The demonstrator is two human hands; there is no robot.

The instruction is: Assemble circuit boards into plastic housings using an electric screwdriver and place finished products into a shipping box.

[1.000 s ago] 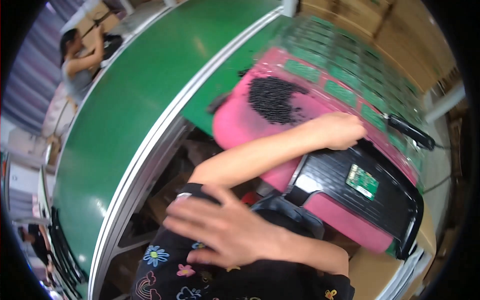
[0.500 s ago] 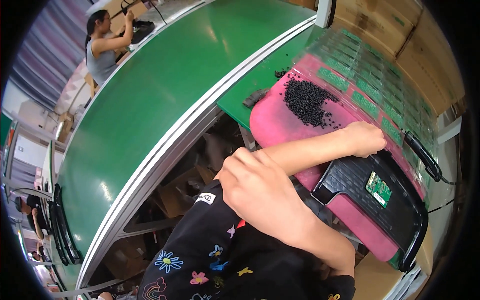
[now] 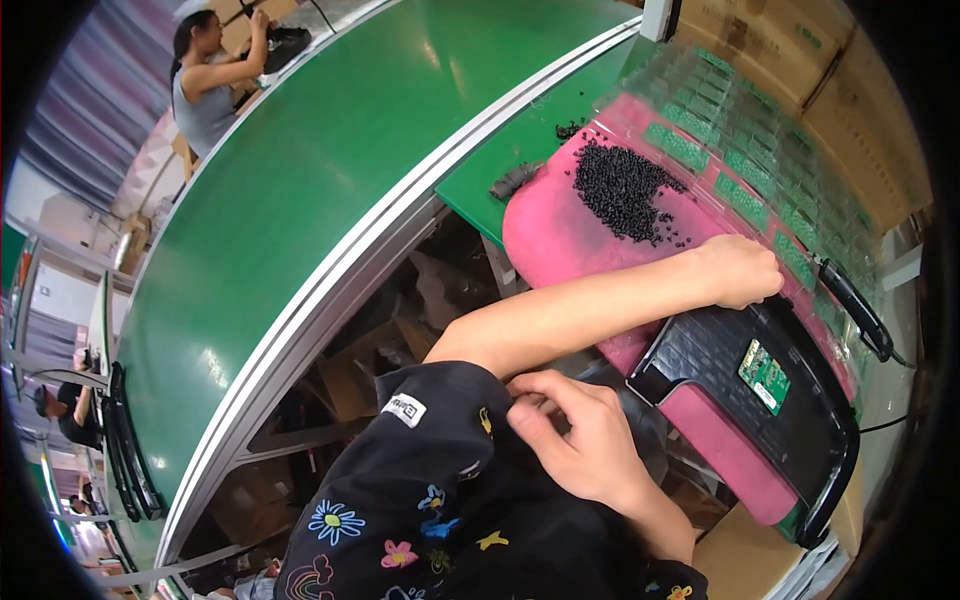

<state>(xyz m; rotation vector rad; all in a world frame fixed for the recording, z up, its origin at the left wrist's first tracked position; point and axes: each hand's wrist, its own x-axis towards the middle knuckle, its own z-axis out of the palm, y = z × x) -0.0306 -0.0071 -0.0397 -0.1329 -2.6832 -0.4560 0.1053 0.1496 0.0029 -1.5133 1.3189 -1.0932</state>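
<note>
My left hand [image 3: 742, 271] is closed in a fist at the upper edge of a black plastic housing [image 3: 700, 350]; what its fingers hold, if anything, is hidden. A small green circuit board [image 3: 764, 377] lies in the housing. Close below my left elbow, my right hand [image 3: 585, 432] has loosely curled fingers, with a gap between thumb and forefinger and nothing seen in it. Beyond my left forearm, a heap of small black parts [image 3: 622, 190] is spread over a pink mat [image 3: 550, 235]. A black handheld tool [image 3: 853, 308] with a cord lies to the right of my left hand.
Clear plastic trays [image 3: 725, 125] with several green boards stand along the back right, before cardboard boxes [image 3: 770, 45]. A grey object [image 3: 517, 181] lies left of the mat. A metal rail [image 3: 400, 212] borders a wide green surface [image 3: 300, 190]. Another person [image 3: 207, 95] sits across it.
My right hand has let go of my left forearm and drawn down and to the right, beside the elbow. My left fist stays at the housing's edge, shifted slightly right in view.
</note>
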